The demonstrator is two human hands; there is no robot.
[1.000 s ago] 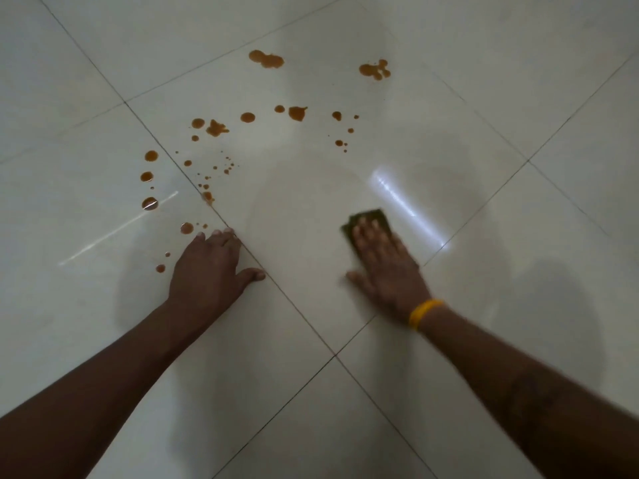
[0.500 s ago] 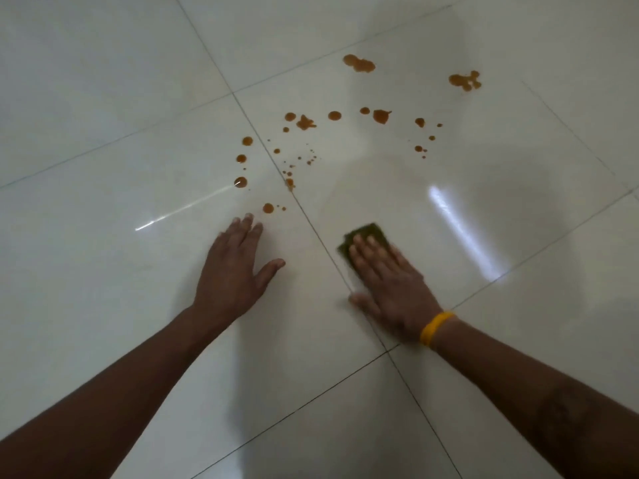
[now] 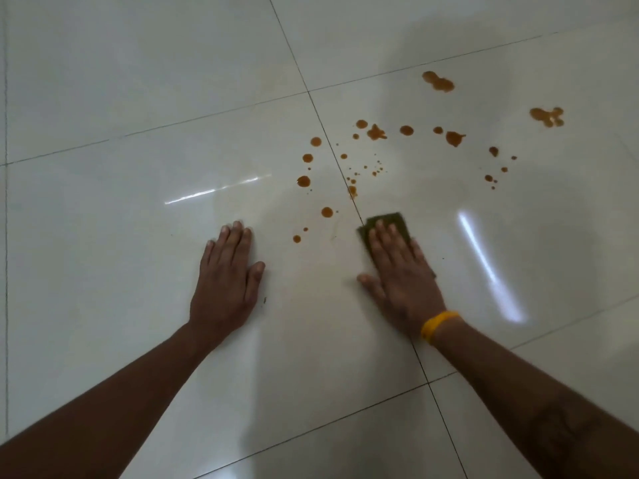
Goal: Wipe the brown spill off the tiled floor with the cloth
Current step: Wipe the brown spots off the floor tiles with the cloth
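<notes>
Brown spill drops (image 3: 377, 132) lie scattered over the glossy white tiled floor (image 3: 138, 236), from small spots near my hands to bigger blotches (image 3: 547, 116) at the far right. A dark green cloth (image 3: 383, 223) lies flat on the floor just below the nearest drops. My right hand (image 3: 403, 278) presses flat on the cloth, covering most of it; a yellow band circles that wrist. My left hand (image 3: 226, 278) rests palm down on bare tile, left of the cloth, holding nothing, with fingers together.
Dark grout lines (image 3: 332, 146) cross the floor, one running under the cloth and my right wrist. Bright light streaks (image 3: 487, 264) reflect on the tiles to the right and left of my hands.
The view has swung left, so the spill now sits further right. My right hand has slid the cloth left onto the grout line, closer to the nearest drops. My left hand stays planted.
</notes>
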